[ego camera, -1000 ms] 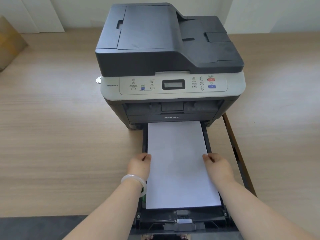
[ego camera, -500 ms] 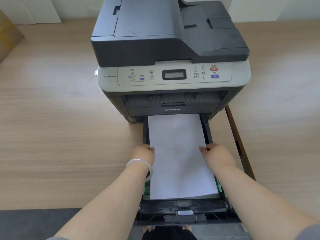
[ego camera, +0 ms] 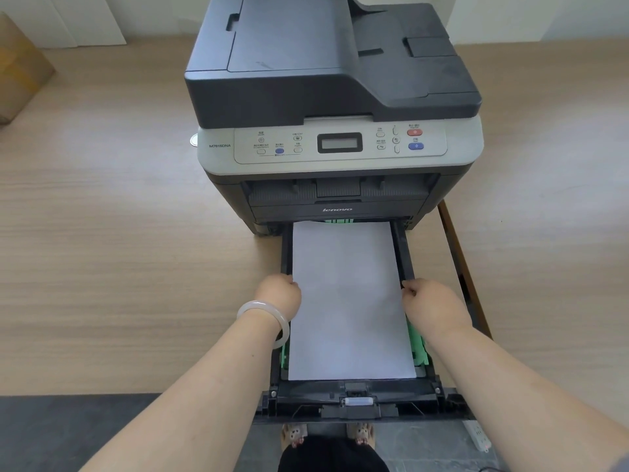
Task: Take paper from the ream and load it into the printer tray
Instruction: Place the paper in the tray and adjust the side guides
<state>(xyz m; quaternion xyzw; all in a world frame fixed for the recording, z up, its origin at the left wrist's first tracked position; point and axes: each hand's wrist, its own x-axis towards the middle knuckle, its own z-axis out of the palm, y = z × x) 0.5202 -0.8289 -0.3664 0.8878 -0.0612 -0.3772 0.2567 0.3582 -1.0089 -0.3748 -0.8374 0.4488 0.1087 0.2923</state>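
Observation:
A dark grey and silver printer [ego camera: 335, 97] stands on a wooden table. Its black paper tray [ego camera: 354, 400] is pulled out toward me over the table's front edge. A stack of white paper [ego camera: 347, 301] lies in the tray between green side guides. My left hand [ego camera: 280, 296], with a pale bangle on the wrist, grips the stack's left edge. My right hand [ego camera: 430, 303] grips its right edge. Both sets of fingers curl around the paper's sides about halfway along. The ream is not in view.
A cardboard box [ego camera: 18, 66] sits at the far left of the table. A thin brown strip [ego camera: 463, 267] lies on the table right of the tray. A white power strip [ego camera: 478, 436] rests on the dark floor, where my feet show below the tray.
The paper has slid further into the tray toward the printer, and both hands moved forward with it. The camera has come closer to the printer.

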